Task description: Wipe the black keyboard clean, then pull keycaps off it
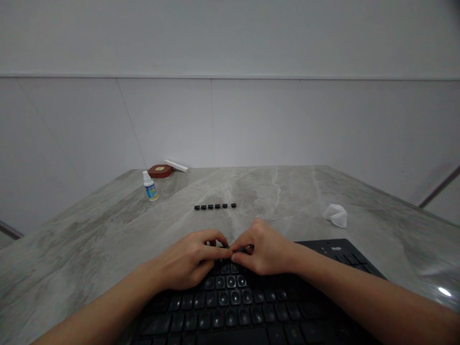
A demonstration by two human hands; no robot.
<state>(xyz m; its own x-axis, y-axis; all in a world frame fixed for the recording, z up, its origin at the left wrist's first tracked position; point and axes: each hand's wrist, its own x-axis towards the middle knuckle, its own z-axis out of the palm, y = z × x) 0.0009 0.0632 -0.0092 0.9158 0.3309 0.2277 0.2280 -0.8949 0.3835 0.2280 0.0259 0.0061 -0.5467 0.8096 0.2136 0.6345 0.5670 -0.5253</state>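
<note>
A black keyboard lies in front of me, its keys shiny. Over its upper rows, my left hand rests with the index finger stretched out to the right and another finger arched above it. Its fingertip meets the fingertips of my right hand. Thumb and index finger of the right hand are pinched together at the keyboard's top edge; anything between them is too small and covered to make out. Beyond the hands, several small black keycaps stand in a row on the table, with a wider gap before the rightmost one.
On the marbled grey table, a white spray bottle with a blue label stands at left. Behind it are a reddish-brown box and a white strip-shaped object. Crumpled white tissue lies at right. A pale wall rises behind.
</note>
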